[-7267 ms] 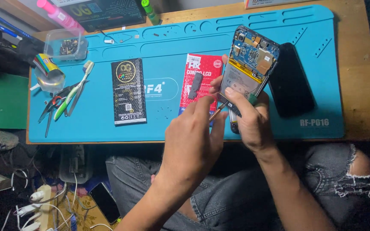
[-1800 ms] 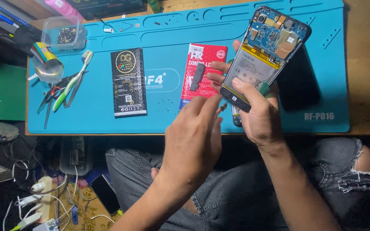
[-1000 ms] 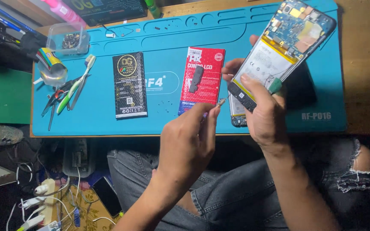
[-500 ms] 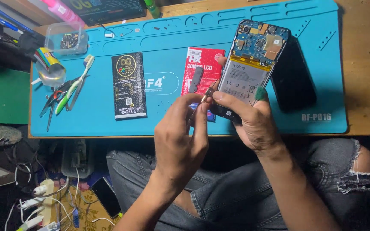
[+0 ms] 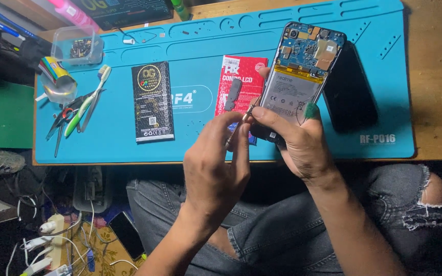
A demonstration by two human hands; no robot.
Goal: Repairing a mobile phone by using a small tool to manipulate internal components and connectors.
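A person is working over a blue mat (image 5: 205, 46) on a wooden worktop (image 5: 431, 76), the right hand (image 5: 297, 143) gripping an opened phone (image 5: 300, 76) by its lower end and tilting it up above the mat, back cover off, circuit board and battery exposed. The right fingers (image 5: 269, 116) are wrapped around the phone's bottom edge, thumb across the battery. The left hand (image 5: 216, 163) is pinching a thin metal tool (image 5: 239, 122), its fingers closed on the shaft, the tip meeting the phone's lower left edge.

The phone is looking light and rigid but delicate: the bare board and thin connectors would be suffering under pressure, so the side frame is the safest place to grip, well clear of the board at the top.

Just beneath the phone, a red packet (image 5: 236, 87) is lying flat with a small dark part on it; a black packet (image 5: 152, 102) is resting farther left. A dark cover (image 5: 351, 97) is lying right of the phone. Scissors and a toothbrush (image 5: 88, 102) are sitting near the mat's left edge beside a clear box (image 5: 78, 46).
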